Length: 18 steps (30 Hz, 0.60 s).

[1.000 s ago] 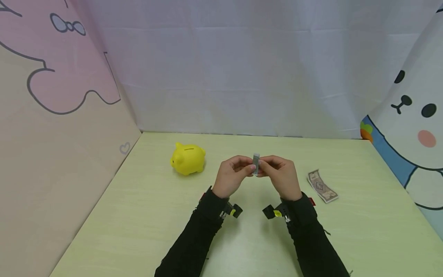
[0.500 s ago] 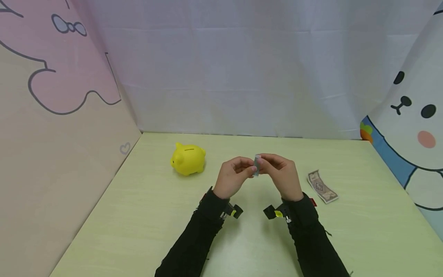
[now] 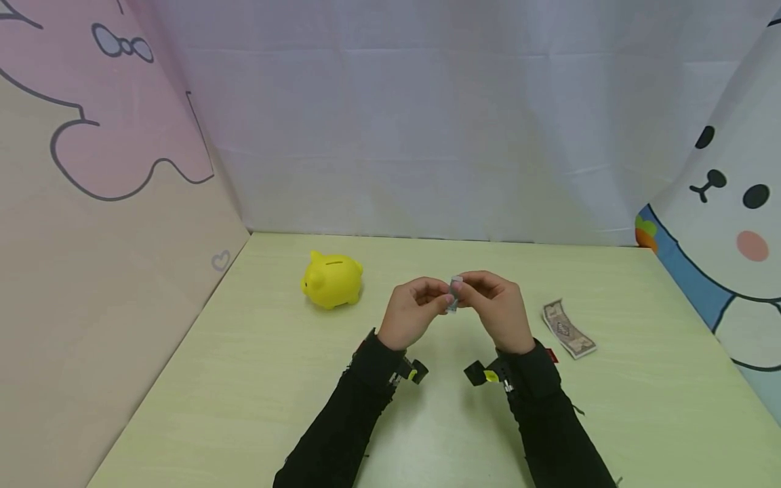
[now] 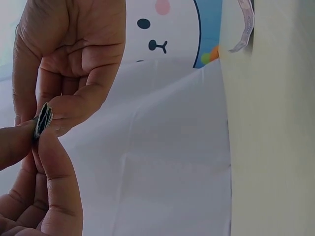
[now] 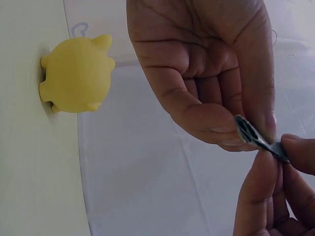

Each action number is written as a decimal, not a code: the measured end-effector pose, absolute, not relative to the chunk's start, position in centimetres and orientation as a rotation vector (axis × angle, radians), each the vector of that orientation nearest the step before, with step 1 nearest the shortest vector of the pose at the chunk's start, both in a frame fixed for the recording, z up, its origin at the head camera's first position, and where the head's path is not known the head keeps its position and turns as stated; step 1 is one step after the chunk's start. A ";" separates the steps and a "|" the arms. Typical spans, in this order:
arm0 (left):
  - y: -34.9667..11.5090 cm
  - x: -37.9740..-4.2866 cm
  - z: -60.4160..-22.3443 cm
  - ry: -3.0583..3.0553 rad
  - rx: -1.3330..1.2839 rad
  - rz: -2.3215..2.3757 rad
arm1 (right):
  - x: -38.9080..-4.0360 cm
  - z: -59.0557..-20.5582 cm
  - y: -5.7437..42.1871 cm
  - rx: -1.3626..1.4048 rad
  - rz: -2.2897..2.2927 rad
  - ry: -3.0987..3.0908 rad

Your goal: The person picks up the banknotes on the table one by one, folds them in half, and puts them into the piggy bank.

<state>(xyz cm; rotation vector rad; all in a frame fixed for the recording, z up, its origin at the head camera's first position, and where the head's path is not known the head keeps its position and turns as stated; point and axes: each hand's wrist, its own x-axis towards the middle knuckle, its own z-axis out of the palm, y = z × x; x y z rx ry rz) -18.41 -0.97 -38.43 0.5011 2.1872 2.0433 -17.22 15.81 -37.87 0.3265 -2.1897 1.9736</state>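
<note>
My left hand (image 3: 410, 312) and right hand (image 3: 497, 308) meet above the middle of the table, both pinching a small folded banknote (image 3: 453, 307) between thumb and fingers. Grey-green and narrow, it stands upright in the head view. Its stacked paper layers show at the edge of the folded banknote (image 4: 43, 121) in the left wrist view. In the right wrist view, one end shows open loops between the folds, and fingertips cover part of the strip.
A yellow piggy bank (image 3: 332, 281) with a slot on top stands to the left of the hands. Right of them lies a brownish, slightly curled banknote (image 3: 567, 329) on the pale table (image 3: 244, 393). A white curtain (image 3: 396, 135) hangs behind.
The folded banknote has tilted slightly to the right at its top and more of it is covered by the right thumb. Both hands stay in nearly the same place.
</note>
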 end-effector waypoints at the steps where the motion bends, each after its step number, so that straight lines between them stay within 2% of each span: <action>1: -0.9 -18.4 -38.5 2.191 0.501 2.040 | -17.2 -37.9 15.8 0.327 1.976 -2.188; 18: -0.8 -18.4 -38.5 2.186 0.508 2.036 | -17.3 -38.2 15.9 0.330 1.952 -2.156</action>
